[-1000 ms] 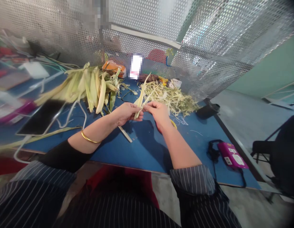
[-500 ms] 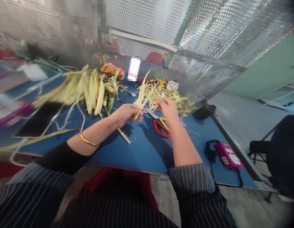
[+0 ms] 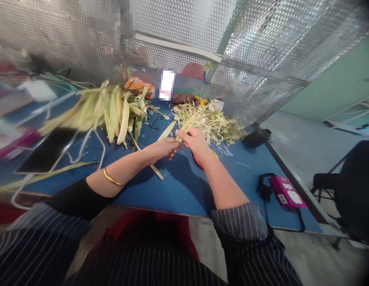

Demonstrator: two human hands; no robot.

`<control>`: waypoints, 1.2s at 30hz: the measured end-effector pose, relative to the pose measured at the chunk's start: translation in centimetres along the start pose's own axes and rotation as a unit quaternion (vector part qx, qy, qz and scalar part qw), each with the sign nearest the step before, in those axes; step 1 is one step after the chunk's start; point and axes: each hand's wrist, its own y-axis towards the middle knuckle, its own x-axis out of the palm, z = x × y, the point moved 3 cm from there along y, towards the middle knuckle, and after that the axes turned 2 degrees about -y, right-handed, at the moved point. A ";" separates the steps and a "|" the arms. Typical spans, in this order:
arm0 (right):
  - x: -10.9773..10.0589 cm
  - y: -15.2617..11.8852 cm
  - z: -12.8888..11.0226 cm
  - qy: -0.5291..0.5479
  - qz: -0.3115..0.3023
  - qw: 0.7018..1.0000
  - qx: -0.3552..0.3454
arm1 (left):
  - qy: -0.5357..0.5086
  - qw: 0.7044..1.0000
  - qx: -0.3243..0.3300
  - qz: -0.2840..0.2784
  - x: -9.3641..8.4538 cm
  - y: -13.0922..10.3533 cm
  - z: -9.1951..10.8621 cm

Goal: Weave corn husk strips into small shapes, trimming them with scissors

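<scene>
Corn husk [image 3: 187,125], pinched in the fingers of left hand [image 3: 164,150] and right hand [image 3: 197,143], probably tears less if eased along its grain

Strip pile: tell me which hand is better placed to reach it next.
Right, probably: the right hand is by the near edge of the strip pile, while the left hand sits farther left.

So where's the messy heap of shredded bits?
In the head view, the heap of shredded bits lies on the blue table just beyond the right hand, with the long pale leaves to its left and the black container to its right.
</scene>
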 end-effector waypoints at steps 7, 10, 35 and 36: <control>-1.4 0.5 -0.2 0.098 0.068 0.993 0.024 | 0.002 1.000 0.014 -0.009 0.1 -0.1 0.1; -3.0 1.0 -0.2 0.172 0.119 0.977 0.039 | 0.003 0.999 -0.008 -0.046 -0.1 -0.3 0.2; 4.8 -3.4 0.3 -0.266 -0.158 0.950 0.045 | -0.318 0.919 0.169 0.159 -6.7 0.0 3.7; 3.9 -2.8 0.3 -0.186 -0.138 0.969 0.082 | -0.314 0.919 0.176 0.160 -6.6 0.0 3.7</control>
